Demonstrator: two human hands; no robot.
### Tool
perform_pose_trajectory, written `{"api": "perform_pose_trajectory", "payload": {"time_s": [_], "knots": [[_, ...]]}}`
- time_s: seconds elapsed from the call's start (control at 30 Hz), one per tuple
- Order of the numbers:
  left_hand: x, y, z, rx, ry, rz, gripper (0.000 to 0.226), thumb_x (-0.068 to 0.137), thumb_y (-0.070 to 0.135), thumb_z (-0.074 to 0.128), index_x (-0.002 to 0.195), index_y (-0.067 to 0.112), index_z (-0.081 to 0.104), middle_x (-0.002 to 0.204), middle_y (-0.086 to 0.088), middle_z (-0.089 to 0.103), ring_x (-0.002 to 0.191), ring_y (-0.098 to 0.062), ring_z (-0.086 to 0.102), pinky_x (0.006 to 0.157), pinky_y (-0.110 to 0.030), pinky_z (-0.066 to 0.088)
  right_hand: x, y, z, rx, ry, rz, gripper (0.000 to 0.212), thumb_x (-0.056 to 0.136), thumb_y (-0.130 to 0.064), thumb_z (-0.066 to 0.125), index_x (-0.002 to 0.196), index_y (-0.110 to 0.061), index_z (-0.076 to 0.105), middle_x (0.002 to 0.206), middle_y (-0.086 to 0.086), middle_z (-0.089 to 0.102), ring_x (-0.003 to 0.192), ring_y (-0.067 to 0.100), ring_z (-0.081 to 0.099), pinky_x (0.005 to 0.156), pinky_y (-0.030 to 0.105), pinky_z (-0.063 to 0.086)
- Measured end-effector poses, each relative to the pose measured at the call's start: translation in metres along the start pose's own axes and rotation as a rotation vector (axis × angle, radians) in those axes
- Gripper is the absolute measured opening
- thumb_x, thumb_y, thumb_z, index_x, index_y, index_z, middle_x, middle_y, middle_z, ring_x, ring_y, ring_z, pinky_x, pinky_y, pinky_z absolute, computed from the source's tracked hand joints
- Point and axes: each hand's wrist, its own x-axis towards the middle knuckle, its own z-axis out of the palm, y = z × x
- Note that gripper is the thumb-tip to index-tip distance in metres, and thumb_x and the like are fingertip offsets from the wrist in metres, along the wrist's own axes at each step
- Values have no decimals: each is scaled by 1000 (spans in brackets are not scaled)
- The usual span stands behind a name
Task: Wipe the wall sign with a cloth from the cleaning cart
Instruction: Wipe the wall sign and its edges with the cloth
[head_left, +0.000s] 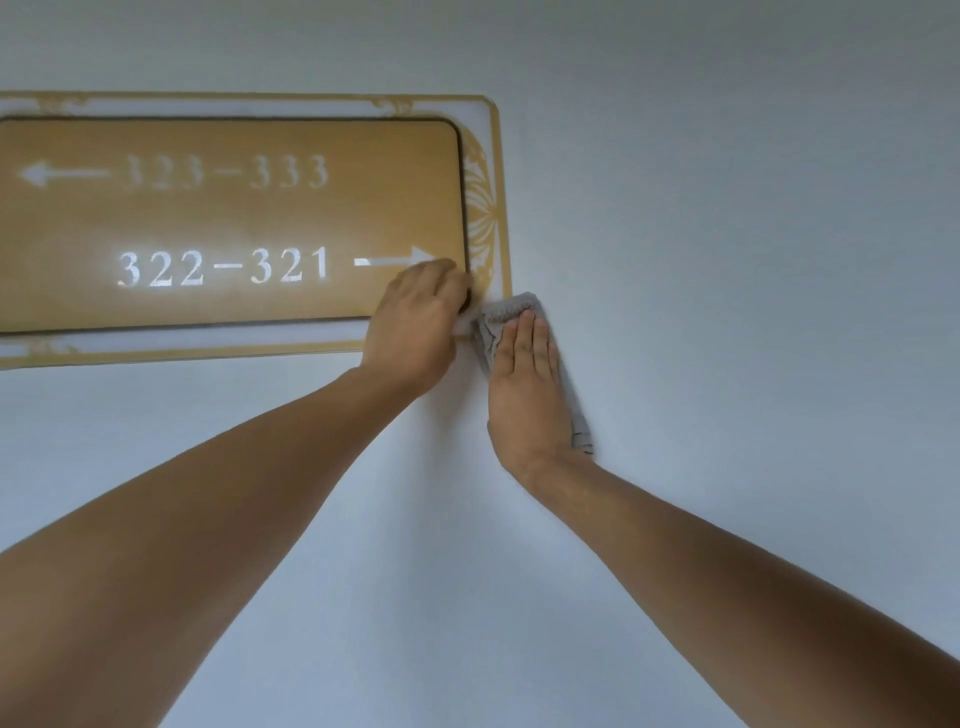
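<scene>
A gold wall sign (234, 218) with room numbers and arrows hangs on the wall inside a clear plate with gold trim. Its left part runs out of view. My left hand (418, 325) rests on the sign's lower right corner, fingers curled against the edge of the gold panel. My right hand (524, 384) lies flat, fingers together, pressing a grey cloth (506, 309) onto the wall at the plate's lower right corner. The cloth shows above my fingertips and beside my wrist; the rest is under my palm.
A plain pale wall (727, 260) fills the rest of the view, to the right of the sign and below it. The cleaning cart is out of view.
</scene>
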Motion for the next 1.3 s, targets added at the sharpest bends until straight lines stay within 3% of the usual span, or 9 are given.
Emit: {"api": "perform_pose_trajectory", "payload": {"time_s": [0.13, 0.37, 0.57, 0.8, 0.97, 1.3], "knots": [[-1, -12, 6, 68, 12, -116, 60, 78, 1, 47, 138, 1, 45, 149, -25, 40, 139, -40, 35, 115, -52, 28, 10, 13, -4, -31, 5, -64, 81, 93, -10, 49, 151, 7, -5, 161, 27, -4, 149, 39, -5, 122, 44, 4], [18, -22, 11, 114, 6, -124, 65, 81, 21, 39, 145, 5, 39, 157, -19, 33, 146, -34, 28, 120, -52, 17, 64, 24, -24, -41, 40, -97, 81, 92, -7, 51, 153, 4, -1, 162, 23, -2, 150, 34, -2, 122, 40, 4], [49, -39, 11, 121, 60, -153, 62, 83, 27, 38, 141, 6, 44, 154, -18, 36, 143, -33, 31, 118, -51, 21, 110, 25, -37, -70, 76, -89, 78, 92, -6, 49, 153, 4, 1, 162, 24, 2, 150, 34, 2, 122, 40, 8], [89, -48, 12, 195, 107, -119, 46, 78, 30, 38, 112, 4, 56, 134, -18, 51, 126, -37, 44, 111, -53, 28, 161, 25, -54, -61, 133, -79, 79, 92, -6, 50, 153, 4, 2, 161, 25, 3, 150, 34, 3, 122, 40, 9], [116, -52, 14, 115, 165, -180, 54, 80, 31, 37, 127, 6, 50, 142, -19, 44, 133, -38, 39, 116, -51, 23, 190, 26, -66, -43, 171, -77, 79, 92, -7, 51, 153, 4, 3, 162, 24, 4, 150, 34, 5, 122, 39, 9], [119, -50, 37, 154, 261, -204, 57, 84, 34, 32, 129, 6, 52, 146, -19, 45, 141, -33, 34, 120, -50, 20, 243, 28, -82, 118, 280, -70, 77, 91, -10, 58, 153, 2, 15, 161, 20, 17, 149, 30, 15, 121, 33, 12]]}}
